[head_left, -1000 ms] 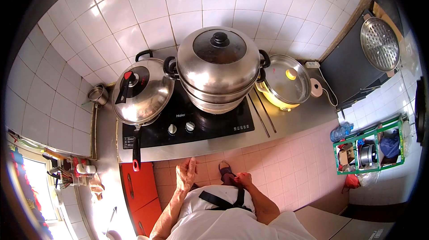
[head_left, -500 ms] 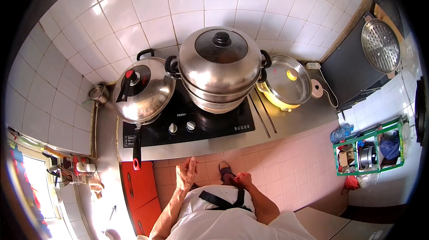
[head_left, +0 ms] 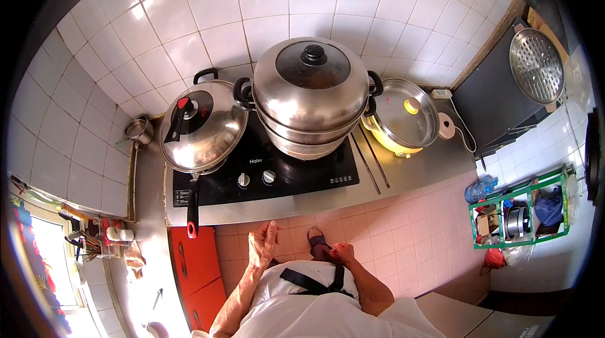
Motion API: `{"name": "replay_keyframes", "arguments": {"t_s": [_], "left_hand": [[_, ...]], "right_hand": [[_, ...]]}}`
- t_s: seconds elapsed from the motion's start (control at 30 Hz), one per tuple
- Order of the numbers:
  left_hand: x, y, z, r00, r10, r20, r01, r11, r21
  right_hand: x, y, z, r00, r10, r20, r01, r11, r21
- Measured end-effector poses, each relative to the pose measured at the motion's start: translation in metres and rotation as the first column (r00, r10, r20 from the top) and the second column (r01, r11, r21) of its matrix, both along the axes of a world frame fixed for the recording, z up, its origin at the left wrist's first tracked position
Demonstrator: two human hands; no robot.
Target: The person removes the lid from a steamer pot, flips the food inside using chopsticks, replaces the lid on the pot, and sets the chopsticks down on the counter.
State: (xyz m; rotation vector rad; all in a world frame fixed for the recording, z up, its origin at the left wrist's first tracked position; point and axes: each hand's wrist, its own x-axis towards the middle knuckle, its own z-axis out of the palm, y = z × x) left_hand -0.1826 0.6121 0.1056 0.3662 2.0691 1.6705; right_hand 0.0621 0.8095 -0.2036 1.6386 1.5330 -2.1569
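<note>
My left hand [head_left: 263, 243] is in front of the counter edge, above the floor, fingers loosely bent and apart, nothing seen in it. My right hand [head_left: 341, 252] is by my waist with its fingers curled in, and no object shows in it. Nearest the left hand is the long black handle of a lidded wok [head_left: 217, 108] on the left of the black gas stove [head_left: 296, 176]. A tall stacked steel steamer [head_left: 296, 108] with a glass-centred lid stands beside the wok. Neither hand touches the cookware.
Right of the stove lie chopsticks [head_left: 376, 161] and a yellow electric pot [head_left: 413, 139] with a glass lid. A steel cup [head_left: 139, 129] stands at the left wall. A perforated steamer plate [head_left: 537, 64] hangs at right, above a green-framed rack [head_left: 520, 209]. Red cabinets [head_left: 198, 269] are below.
</note>
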Motion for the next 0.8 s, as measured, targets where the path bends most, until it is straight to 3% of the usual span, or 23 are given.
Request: {"name": "replay_keyframes", "arguments": {"t_s": [0.8], "left_hand": [[-0.0016, -0.0008, -0.0047, 1.0, -0.012, -0.008, 0.012, 1.0, -0.014]], "right_hand": [[-0.0035, -0.0007, 0.004, 0.998, -0.063, -0.019, 0.062, 0.997, -0.048]]}}
